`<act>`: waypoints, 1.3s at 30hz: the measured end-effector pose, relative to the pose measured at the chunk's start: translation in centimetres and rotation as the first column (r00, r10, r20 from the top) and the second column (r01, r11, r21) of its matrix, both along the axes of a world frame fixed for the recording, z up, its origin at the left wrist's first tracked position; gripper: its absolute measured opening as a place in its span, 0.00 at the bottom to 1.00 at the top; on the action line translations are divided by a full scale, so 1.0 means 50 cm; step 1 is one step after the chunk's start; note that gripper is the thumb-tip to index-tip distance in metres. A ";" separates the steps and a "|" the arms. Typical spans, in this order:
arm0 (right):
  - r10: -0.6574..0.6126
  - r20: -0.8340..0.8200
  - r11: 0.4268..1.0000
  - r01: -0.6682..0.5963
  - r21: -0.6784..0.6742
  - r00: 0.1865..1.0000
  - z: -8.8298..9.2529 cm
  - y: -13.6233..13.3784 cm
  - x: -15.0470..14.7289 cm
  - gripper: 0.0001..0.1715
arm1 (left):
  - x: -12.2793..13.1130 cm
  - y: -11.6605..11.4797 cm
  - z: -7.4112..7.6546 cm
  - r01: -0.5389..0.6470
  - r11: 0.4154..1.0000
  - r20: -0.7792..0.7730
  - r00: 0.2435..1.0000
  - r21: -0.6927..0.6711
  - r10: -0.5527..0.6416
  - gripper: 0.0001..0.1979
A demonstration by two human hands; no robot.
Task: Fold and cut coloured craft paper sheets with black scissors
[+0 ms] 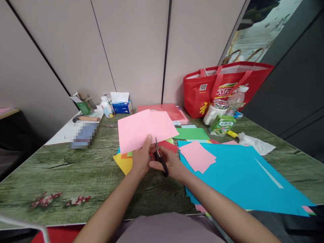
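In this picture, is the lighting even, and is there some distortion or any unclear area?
Head view: lighting is soft, though the table darkens below the right hand; wall seams fan outward toward the top, suggesting wide-angle distortion; a pixelated patch at left hides detail; scissors and pink paper are recognisable.

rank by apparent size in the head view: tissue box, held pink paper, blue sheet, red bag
Largest to smallest, as seen:
blue sheet, partly covered
red bag
held pink paper
tissue box
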State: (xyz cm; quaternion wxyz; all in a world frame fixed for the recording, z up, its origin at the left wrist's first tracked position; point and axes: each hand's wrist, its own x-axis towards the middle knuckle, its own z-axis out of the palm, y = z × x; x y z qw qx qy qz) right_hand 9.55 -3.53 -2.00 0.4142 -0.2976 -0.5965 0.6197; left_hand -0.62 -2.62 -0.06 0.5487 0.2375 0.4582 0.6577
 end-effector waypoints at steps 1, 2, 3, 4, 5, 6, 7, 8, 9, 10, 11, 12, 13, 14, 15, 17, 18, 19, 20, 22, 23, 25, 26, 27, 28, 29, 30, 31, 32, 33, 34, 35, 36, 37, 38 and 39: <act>-0.004 0.003 1.000 0.004 0.000 1.000 0.001 -0.001 0.000 0.29 | 0.002 0.000 0.002 0.011 1.000 0.018 1.000 -0.006 -0.011 0.21; -0.006 0.004 1.000 0.006 -0.001 1.000 0.002 -0.001 0.001 0.30 | 0.003 0.000 0.003 0.019 1.000 0.029 0.999 -0.011 -0.019 0.21; -0.009 0.005 1.000 0.009 -0.003 1.000 0.002 -0.002 0.001 0.30 | 0.004 0.000 0.004 0.018 1.000 0.034 0.999 -0.011 -0.018 0.21; -0.013 0.004 1.000 0.013 -0.006 1.000 0.003 -0.003 0.001 0.30 | 0.005 0.000 0.004 0.007 1.000 0.035 0.999 -0.003 -0.006 0.20; -0.021 0.002 1.000 0.021 -0.010 1.000 0.003 -0.003 0.002 0.30 | 0.005 0.000 0.003 -0.013 1.000 0.033 0.999 0.012 0.013 0.20; -0.031 -0.001 0.999 0.031 -0.015 1.000 0.003 -0.004 0.002 0.30 | 0.005 0.001 0.002 -0.032 0.999 0.031 0.999 0.033 0.031 0.19; -0.040 -0.004 0.999 0.040 -0.021 0.999 0.003 -0.004 0.002 0.30 | 0.005 0.001 0.000 -0.042 0.998 0.033 0.999 0.055 0.040 0.18; -0.044 -0.006 0.999 0.044 -0.027 0.999 0.002 -0.004 0.002 0.30 | 0.005 0.000 -0.002 -0.044 0.996 0.037 0.998 0.072 0.042 0.18; -0.043 -0.008 0.999 0.043 -0.033 0.999 0.002 -0.004 0.003 0.31 | 0.005 0.000 -0.003 -0.034 0.996 0.042 0.999 0.081 0.030 0.17; -0.040 -0.010 0.998 0.039 -0.039 0.999 0.002 -0.004 0.003 0.31 | 0.005 -0.001 -0.004 -0.015 0.996 0.048 0.999 0.083 0.011 0.16; -0.034 -0.010 0.998 0.034 -0.044 0.999 0.002 -0.004 0.003 0.31 | 0.006 -0.002 -0.004 0.002 0.997 0.054 0.998 0.083 -0.007 0.16; -0.031 -0.010 0.998 0.030 -0.047 0.999 0.002 -0.004 0.003 0.31 | 0.006 -0.003 -0.003 0.014 0.997 0.060 0.998 0.082 -0.019 0.16; -0.030 -0.009 0.998 0.030 -0.047 1.000 0.002 -0.004 0.004 0.31 | 0.006 -0.004 -0.002 0.021 0.996 0.064 0.998 0.085 -0.027 0.16; -0.032 -0.005 0.999 0.031 -0.045 0.999 0.003 -0.005 0.004 0.31 | 0.006 -0.004 -0.001 0.026 0.995 0.066 0.997 0.094 -0.032 0.16; -0.033 -0.001 0.999 0.033 -0.041 0.999 0.005 -0.006 0.005 0.31 | 0.006 -0.005 0.001 0.028 0.994 0.067 0.997 0.106 -0.035 0.15; -0.036 0.004 0.999 0.036 -0.031 0.999 0.008 -0.007 0.007 0.31 | 0.006 -0.007 0.003 0.027 0.992 0.065 0.997 0.125 -0.035 0.15; -0.035 0.002 0.999 0.035 -0.028 0.999 0.009 -0.007 0.007 0.31 | 0.006 -0.008 0.004 0.028 0.992 0.063 0.997 0.123 -0.036 0.15; -0.034 -0.001 0.999 0.034 -0.027 0.999 0.010 -0.007 0.008 0.30 | 0.006 -0.008 0.005 0.024 0.993 0.061 0.998 0.117 -0.032 0.16; -0.031 -0.005 0.999 0.031 -0.028 1.000 0.010 -0.007 0.008 0.30 | 0.006 -0.009 0.005 0.017 0.994 0.059 0.998 0.112 -0.024 0.16; -0.023 -0.012 0.999 0.023 -0.027 1.000 0.010 -0.007 0.009 0.29 | 0.006 -0.009 0.005 0.007 0.994 0.052 0.999 0.107 -0.013 0.16; -0.020 -0.014 0.999 0.020 -0.026 1.000 0.010 -0.007 0.008 0.29 | 0.006 -0.009 0.004 0.003 0.994 0.045 0.999 0.111 -0.009 0.16; -0.024 -0.014 1.000 0.023 -0.020 1.000 0.008 -0.006 0.007 0.29 | 0.006 -0.009 0.002 0.006 0.994 0.023 1.000 0.110 -0.009 0.17; -0.027 -0.012 0.999 0.027 -0.017 1.000 0.008 -0.006 0.007 0.29 | 0.006 -0.009 0.000 0.014 0.995 0.009 1.000 0.099 -0.015 0.18; -0.031 -0.009 0.999 0.031 -0.016 0.999 0.007 -0.005 0.006 0.29 | 0.006 -0.009 -0.002 0.018 0.996 -0.006 1.000 0.089 -0.017 0.18; -0.031 -0.003 0.999 0.031 -0.016 1.000 0.007 -0.005 0.006 0.29 | 0.005 -0.008 -0.004 0.016 0.996 -0.021 1.000 0.083 -0.014 0.18; -0.032 0.002 0.999 0.032 -0.017 0.999 0.008 -0.005 0.005 0.29 | 0.005 -0.008 -0.006 0.011 0.997 -0.036 0.999 0.077 -0.008 0.18; -0.032 0.007 0.999 0.032 -0.019 0.999 0.008 -0.005 0.005 0.29 | 0.005 -0.007 -0.008 0.001 0.997 -0.051 0.999 0.075 0.003 0.18; -0.033 0.011 0.999 0.033 -0.024 0.999 0.008 -0.004 0.005 0.30 | 0.004 -0.006 -0.010 -0.014 0.997 -0.063 0.998 0.075 0.019 0.18; -0.034 0.012 0.999 0.035 -0.028 0.999 0.007 -0.003 0.004 0.30 | 0.004 -0.005 -0.011 -0.027 0.997 -0.070 0.997 0.074 0.032 0.18; -0.036 0.009 0.999 0.036 -0.030 0.999 0.006 -0.003 0.004 0.30 | 0.004 -0.004 -0.012 -0.035 0.997 -0.073 0.997 0.070 0.040 0.18; -0.037 0.005 0.999 0.037 -0.031 0.999 0.004 -0.002 0.004 0.30 | 0.004 -0.003 -0.013 -0.037 0.997 -0.070 0.997 0.066 0.041 0.18; -0.038 0.000 0.999 0.038 -0.029 0.999 0.002 -0.001 0.003 0.30 | 0.005 -0.003 -0.013 -0.035 0.997 -0.064 0.997 0.066 0.040 0.18; -0.038 -0.003 0.999 0.038 -0.028 0.999 0.000 0.000 0.003 0.30 | 0.005 -0.002 -0.013 -0.033 0.997 -0.056 0.998 0.070 0.037 0.18; -0.039 -0.004 0.999 0.039 -0.025 0.999 -0.002 0.001 0.003 0.30 | 0.005 -0.002 -0.012 -0.030 0.997 -0.049 0.998 0.077 0.033 0.18; -0.040 -0.002 0.999 0.040 -0.022 0.999 -0.004 0.002 0.002 0.30 | 0.006 -0.002 -0.012 -0.029 0.996 -0.043 0.999 0.084 0.033 0.18; -0.042 0.003 0.999 0.042 -0.019 0.999 -0.006 0.003 0.002 0.30 | 0.006 -0.001 -0.012 -0.029 0.995 -0.040 0.999 0.092 0.033 0.18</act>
